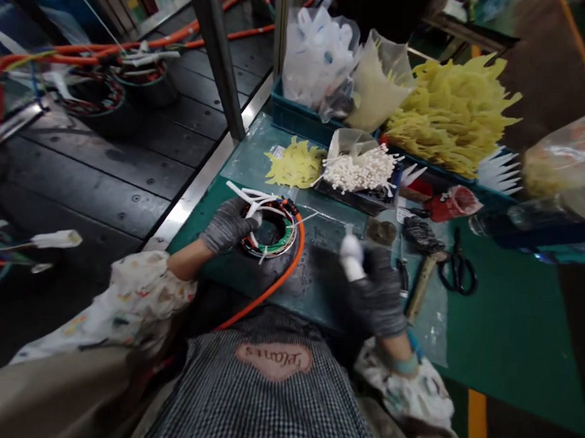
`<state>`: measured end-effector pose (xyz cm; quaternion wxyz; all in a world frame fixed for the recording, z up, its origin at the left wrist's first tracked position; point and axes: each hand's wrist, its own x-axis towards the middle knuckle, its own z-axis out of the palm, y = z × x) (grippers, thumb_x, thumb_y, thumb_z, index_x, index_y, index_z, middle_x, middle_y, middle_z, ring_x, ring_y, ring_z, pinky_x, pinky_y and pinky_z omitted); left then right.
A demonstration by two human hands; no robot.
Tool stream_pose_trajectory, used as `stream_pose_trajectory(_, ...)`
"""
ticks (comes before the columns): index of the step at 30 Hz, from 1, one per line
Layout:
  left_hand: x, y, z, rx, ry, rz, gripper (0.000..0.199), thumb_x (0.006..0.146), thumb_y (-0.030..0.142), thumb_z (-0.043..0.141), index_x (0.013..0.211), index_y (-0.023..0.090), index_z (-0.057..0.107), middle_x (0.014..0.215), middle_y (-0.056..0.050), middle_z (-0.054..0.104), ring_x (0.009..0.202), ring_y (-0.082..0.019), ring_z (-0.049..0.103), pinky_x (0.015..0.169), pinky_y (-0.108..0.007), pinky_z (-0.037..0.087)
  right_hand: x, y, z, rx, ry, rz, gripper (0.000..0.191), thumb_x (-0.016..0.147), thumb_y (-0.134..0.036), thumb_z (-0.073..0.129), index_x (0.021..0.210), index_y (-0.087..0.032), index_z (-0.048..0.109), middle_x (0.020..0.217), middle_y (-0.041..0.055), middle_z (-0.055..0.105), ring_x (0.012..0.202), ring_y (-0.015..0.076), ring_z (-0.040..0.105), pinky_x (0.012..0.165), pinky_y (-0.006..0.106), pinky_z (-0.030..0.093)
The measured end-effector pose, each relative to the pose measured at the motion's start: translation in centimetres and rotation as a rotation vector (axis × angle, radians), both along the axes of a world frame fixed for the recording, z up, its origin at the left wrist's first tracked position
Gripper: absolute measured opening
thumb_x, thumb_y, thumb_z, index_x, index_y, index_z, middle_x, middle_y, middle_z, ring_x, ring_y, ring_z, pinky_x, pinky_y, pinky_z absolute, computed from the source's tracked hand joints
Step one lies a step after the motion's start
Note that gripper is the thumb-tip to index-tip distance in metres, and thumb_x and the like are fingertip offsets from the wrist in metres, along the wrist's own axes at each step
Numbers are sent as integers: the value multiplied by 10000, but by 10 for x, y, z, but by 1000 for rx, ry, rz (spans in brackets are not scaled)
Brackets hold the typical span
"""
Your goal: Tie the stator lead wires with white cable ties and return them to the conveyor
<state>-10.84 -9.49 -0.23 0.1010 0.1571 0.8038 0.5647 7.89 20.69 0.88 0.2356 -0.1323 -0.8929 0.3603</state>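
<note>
A wound motor stator (287, 240), a ring with green lining, white sleeved leads and an orange cable, lies on the green work mat. My left hand (228, 226), in a grey knitted glove, grips its left rim near the white sleeves; a white covering shows on the thumb. To the right, apart from the stator, my right hand (378, 293) hovers over the mat in a matching glove. Its white-covered thumb stands away from the fingers, which are slightly blurred, and I see nothing held. The orange cable (298, 246) curves from the stator toward my lap.
White-tipped ties (361, 167) fill a small box behind, beside yellow cut sheets (295, 164). Teal bins hold a yellow stack (447, 113) and a bag of white pieces (320, 57). Scissors (458, 267), a hammer-like tool (420, 288) and a red roll (454, 203) lie right. Other stators stand left.
</note>
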Motion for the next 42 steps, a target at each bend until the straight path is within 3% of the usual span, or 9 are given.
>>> stream_pose_trajectory(3, 14, -4, -3, -54, 180, -20, 478, 893, 389, 777, 1323, 184, 816, 1287, -133, 877, 1183, -353, 835, 1074, -529, 704, 18, -67, -13, -6, 69, 187, 280, 1043, -449, 722, 1225, -262, 823, 1013, 84, 877, 799, 287, 823, 717, 433, 699)
stream_pose_trajectory(6, 42, -9, -3, -99, 501, -60, 496, 1027, 355, 716, 1505, 227, 736, 1511, -113, 813, 1325, -310, 813, 1098, -465, 717, 27, -95, -28, 31, 188, 255, 289, 1059, -392, 723, 1307, -275, 813, 1067, 84, 898, 842, 289, 862, 739, 430, 730)
stream_pose_trajectory(11, 79, -16, 2, -87, 803, -183, 561, 1165, 440, 599, 1708, 301, 569, 1744, -113, 642, 1641, -333, 604, 1353, -578, 564, 41, -89, -21, 53, 134, 327, 321, 1064, -404, 746, 1367, -317, 806, 1127, 76, 906, 872, 299, 889, 679, 403, 727)
stream_pose_trajectory(17, 93, -19, 3, -108, 856, -221, 576, 1159, 507, 614, 1661, 223, 619, 1720, -143, 663, 1679, -321, 556, 1446, -531, 423, 33, -87, 20, 57, 22, 401, 239, 1031, -437, 785, 1194, -295, 886, 982, 69, 901, 760, 275, 859, 648, 351, 691)
stream_pose_trajectory(21, 94, -18, 6, -103, 900, -229, 507, 1218, 483, 474, 1611, 216, 648, 1709, -139, 674, 1696, -287, 536, 1439, -521, 422, 24, -89, 36, 96, 42, 427, 226, 1034, -344, 763, 1136, -215, 918, 971, 62, 903, 714, 243, 843, 673, 325, 684)
stream_pose_trajectory(28, 92, -13, 12, -141, 896, -256, 534, 1228, 501, 427, 1594, 195, 667, 1681, -153, 696, 1692, -284, 541, 1449, -470, 395, 27, -85, 28, 92, 38, 417, 246, 1040, -377, 737, 1172, -268, 913, 1010, 48, 911, 734, 266, 860, 673, 361, 705)
stream_pose_trajectory(34, 83, -1, 16, -199, 971, -269, 509, 1233, 488, 430, 1520, 175, 712, 1635, -159, 732, 1687, -241, 547, 1442, -410, 370, 34, -76, 26, 50, -17, 382, 240, 1039, -356, 751, 1202, -291, 915, 1065, 64, 915, 833, 283, 879, 772, 378, 728)
stream_pose_trajectory(37, 79, 6, 16, -205, 927, -298, 553, 1227, 523, 412, 1555, 182, 698, 1642, -158, 728, 1667, -267, 575, 1420, -451, 401, 32, -75, 26, 110, 42, 309, 251, 1048, -455, 745, 1114, -289, 922, 962, 51, 905, 764, 265, 853, 707, 357, 702)
stream_pose_trajectory(42, 73, 10, 21, -277, 883, -314, 644, 1236, 578, 336, 1554, 166, 716, 1642, -156, 728, 1631, -300, 617, 1374, -485, 451, 23, -78, 27, 109, 27, 385, 346, 1104, -537, 688, 1075, -291, 930, 821, 30, 856, 633, 209, 768, 572, 304, 587)
